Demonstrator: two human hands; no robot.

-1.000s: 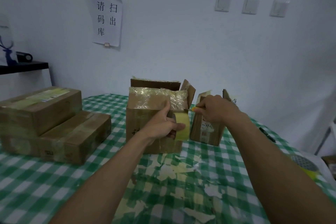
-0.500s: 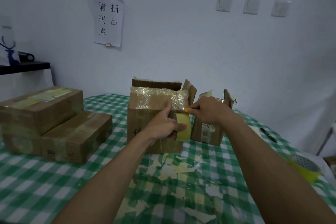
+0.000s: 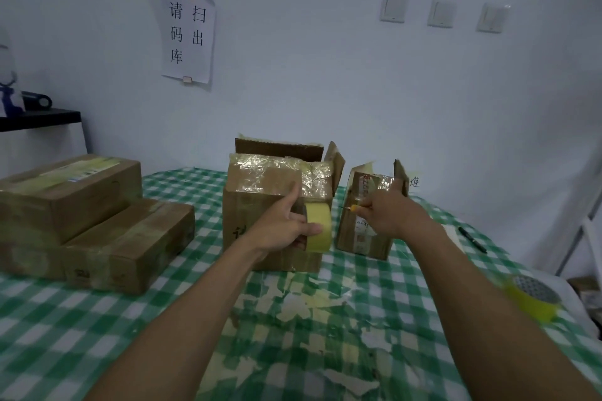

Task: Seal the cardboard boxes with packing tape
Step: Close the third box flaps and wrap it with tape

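- my left hand was wrapped around the yellow tape roll, thumb up and fingers curled over its face, holding it in the air in front of the large open box.
- my right hand was pinched shut on what looked like the free end of the tape, just beside the small open box; the strip itself was too thin for me to make out.
- both boxes stood on the checked table with flaps up, unsealed.
- i judged the main risk was the tape folding onto itself or snapping off short if i pulled crooked.
- crinkled old tape on the large box could stop a fresh strip from gripping.
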